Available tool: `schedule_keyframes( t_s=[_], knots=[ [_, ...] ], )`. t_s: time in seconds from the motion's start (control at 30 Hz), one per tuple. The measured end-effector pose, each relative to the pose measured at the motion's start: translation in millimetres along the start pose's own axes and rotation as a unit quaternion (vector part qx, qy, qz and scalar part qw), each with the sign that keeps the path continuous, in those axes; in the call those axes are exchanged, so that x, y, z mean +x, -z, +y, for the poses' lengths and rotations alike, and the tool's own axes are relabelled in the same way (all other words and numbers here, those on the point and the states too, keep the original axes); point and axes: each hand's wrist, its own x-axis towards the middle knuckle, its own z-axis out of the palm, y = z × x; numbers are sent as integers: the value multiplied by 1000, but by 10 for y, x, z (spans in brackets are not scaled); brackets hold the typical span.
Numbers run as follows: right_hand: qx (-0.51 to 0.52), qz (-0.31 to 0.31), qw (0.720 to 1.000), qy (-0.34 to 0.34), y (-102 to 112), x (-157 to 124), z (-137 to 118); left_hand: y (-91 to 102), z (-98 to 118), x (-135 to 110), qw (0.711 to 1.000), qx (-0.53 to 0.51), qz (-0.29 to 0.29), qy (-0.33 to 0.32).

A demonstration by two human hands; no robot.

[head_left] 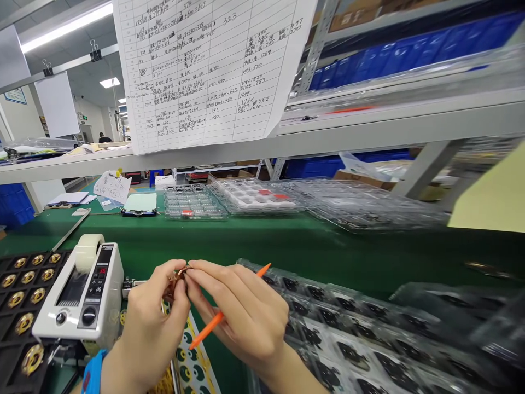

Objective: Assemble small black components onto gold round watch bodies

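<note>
Between the thumb and fingers of my left hand [158,312] is a small copper-coloured metal part [176,280], mostly hidden by the fingers. My right hand [241,312] meets it there, its fingertips pressed against the part's upper edge. An orange stick with pointed ends [208,330] runs slantwise through my right hand's fingers. A blue band [94,372] circles my left wrist. Below the hands lies a sheet with yellow edging and dark green cut-out shapes [194,358].
At left stand a white tape dispenser [110,284] and a black tray [11,314] of gold-coloured ring parts. Clear plastic trays with black parts [340,328] cover the right side. More clear trays [194,202] line the back, under a shelf beam [205,158] bearing a handwritten sheet [197,82].
</note>
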Motion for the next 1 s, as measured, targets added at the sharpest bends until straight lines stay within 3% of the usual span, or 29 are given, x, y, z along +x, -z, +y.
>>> schedule_keyframes(
  t_s=[0.13, 0.27, 0.43, 0.6, 0.73, 0.87, 1.0],
  knots=[
    [-12, 27, 1000, -6, -30, -29, -12, -15, -3, -17, 999, 15, 13, -27],
    [-13, 24, 1000, -12, -53, -44, -21, -11, 24, 1, 1000, 5, -1, -3],
    [46, 7, 997, -63, -39, -15, -37, 9, 26, 128, 989, -76, 4, 128],
    [144, -12, 968, -206, 85, 39, 13, 61, -93, 256, 937, -269, 5, 223],
    [198, -105, 928, -298, 170, 89, 85, 106, -137, 270, 913, -338, -38, 225],
    [295, -217, 884, -289, 170, 111, 108, 119, -87, 265, 918, -325, -78, 212],
    [347, -240, 867, -266, 147, 95, 114, 111, -40, 282, 931, -295, -86, 198]
  ],
)
